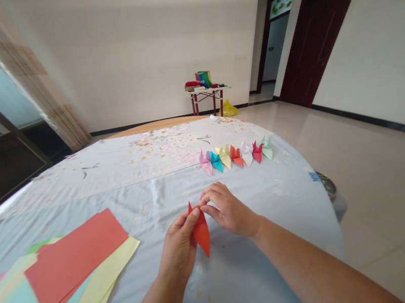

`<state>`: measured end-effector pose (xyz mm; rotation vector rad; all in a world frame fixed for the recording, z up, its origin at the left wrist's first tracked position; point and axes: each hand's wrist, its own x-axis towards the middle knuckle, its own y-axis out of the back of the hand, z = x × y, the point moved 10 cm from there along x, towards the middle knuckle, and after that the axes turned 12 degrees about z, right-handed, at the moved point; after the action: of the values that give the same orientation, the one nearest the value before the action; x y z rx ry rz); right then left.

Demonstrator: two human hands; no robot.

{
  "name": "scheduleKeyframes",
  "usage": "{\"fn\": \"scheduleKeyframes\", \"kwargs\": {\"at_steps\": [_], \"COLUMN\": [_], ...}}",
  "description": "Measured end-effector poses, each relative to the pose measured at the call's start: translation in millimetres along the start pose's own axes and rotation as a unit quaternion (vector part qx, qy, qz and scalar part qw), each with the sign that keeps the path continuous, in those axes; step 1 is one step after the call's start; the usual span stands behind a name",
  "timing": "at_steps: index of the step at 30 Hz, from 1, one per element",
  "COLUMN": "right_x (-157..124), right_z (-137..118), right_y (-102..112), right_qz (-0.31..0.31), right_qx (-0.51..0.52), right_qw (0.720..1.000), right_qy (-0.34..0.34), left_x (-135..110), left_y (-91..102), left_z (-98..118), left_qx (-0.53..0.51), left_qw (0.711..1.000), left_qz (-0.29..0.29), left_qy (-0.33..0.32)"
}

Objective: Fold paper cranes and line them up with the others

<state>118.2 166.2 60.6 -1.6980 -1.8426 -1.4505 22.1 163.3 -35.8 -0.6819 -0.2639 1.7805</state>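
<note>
- One folded red paper [201, 234], a narrow shape with its point downward, held just above the light blue tablecloth [155, 189].
- Left hand [179, 250] closed on the folded red paper from its left side, thumb and fingers pinching the upper part.
- Right hand [229, 211] closed on the same piece from its right side, fingertips narrowed onto the top edge, touching the left hand's fingertips.
- Beyond the folded red paper and a little to its right: seven paper cranes [236, 155] in one row, side by side, in pink, teal, yellow, orange, white, red and green.
- Left of the folded red paper, well apart: one loose stack of sheets [74, 261], red on top, then yellow, pale teal and green showing beneath; exact count of sheets impossible to tell.
- Right of the folded red paper, past the cloth's edge: one metal bowl [327, 185], partly hidden.
- Far beyond the folded red paper, against the wall: one small table [209, 94] with red legs, and one yellow bag [229, 110] on the floor beside it.
</note>
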Motion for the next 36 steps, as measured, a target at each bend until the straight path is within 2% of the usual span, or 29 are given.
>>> {"fn": "scheduleKeyframes", "kwargs": {"at_steps": [12, 26, 36], "right_x": [-1.4, 1.8, 2.0], "right_z": [0.7, 6.8, 8.0], "right_y": [-2.6, 3.7, 3.5], "right_qz": [0.004, 0.011, 0.019], "right_qx": [0.0, 0.076, 0.071], "right_qw": [1.0, 0.996, 0.996], "right_qy": [-0.005, -0.041, -0.041], "left_x": [0.9, -0.8, 0.7], "left_y": [0.8, 0.9, 2.2], "left_z": [-2.2, -1.2, -3.8], "left_qx": [-0.041, -0.004, 0.009], "left_qw": [0.999, 1.0, 1.0], "left_qz": [0.016, 0.016, 0.014], "left_qy": [0.013, 0.016, 0.015]}}
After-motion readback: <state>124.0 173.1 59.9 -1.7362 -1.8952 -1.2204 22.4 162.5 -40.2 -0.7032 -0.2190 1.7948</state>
